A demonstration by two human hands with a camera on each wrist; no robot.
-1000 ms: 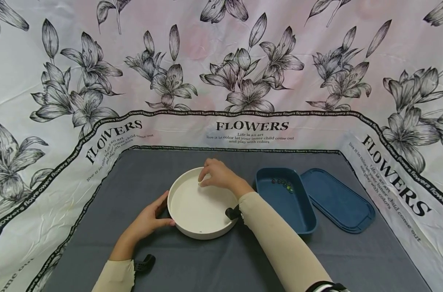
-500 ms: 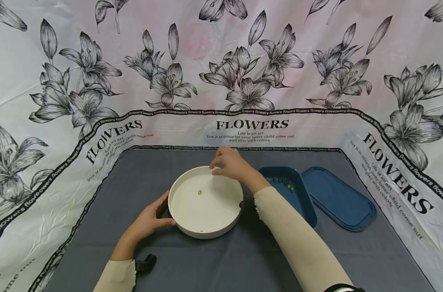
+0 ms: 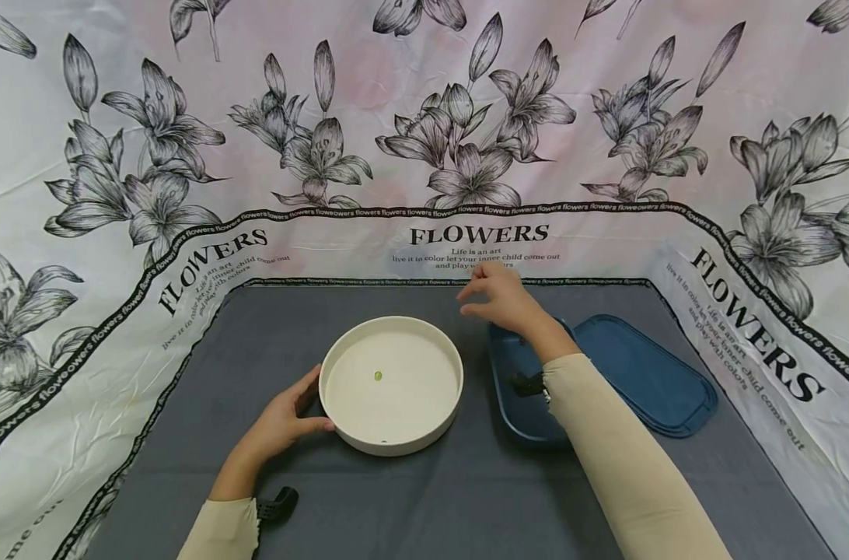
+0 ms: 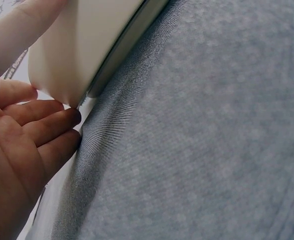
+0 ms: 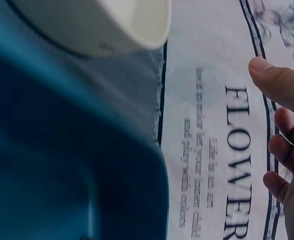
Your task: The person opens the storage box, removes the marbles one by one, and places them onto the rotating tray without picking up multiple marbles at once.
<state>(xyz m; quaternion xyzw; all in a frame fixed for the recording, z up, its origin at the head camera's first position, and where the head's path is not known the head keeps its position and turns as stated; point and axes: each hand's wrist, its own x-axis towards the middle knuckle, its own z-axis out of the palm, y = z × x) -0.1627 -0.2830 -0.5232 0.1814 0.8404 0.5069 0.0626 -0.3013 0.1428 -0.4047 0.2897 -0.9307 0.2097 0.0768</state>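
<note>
A round white dish (image 3: 396, 412) stands on the grey cloth in the head view. One small green bead-like piece (image 3: 378, 376) lies inside it. My left hand (image 3: 284, 424) touches the dish's left outer wall with spread thumb and fingertips; the left wrist view shows the fingertips against the wall (image 4: 77, 50). My right hand (image 3: 503, 299) hovers at the far left corner of the blue box (image 3: 497, 389), fingers loosely bent, nothing visible between them. Hand and sleeve cover most of the box's inside; a dark reddish piece (image 3: 522, 341) shows there.
A blue lid (image 3: 648, 373) lies flat to the right of the box, partly behind the right sleeve. Grey cloth (image 3: 368, 505) covers the work surface, bordered by a white floral sheet (image 3: 326, 257) that rises at the back.
My right hand has let go of the green piece inside the dish and moved right, away from the dish to above the blue box. The left hand stays at the dish.
</note>
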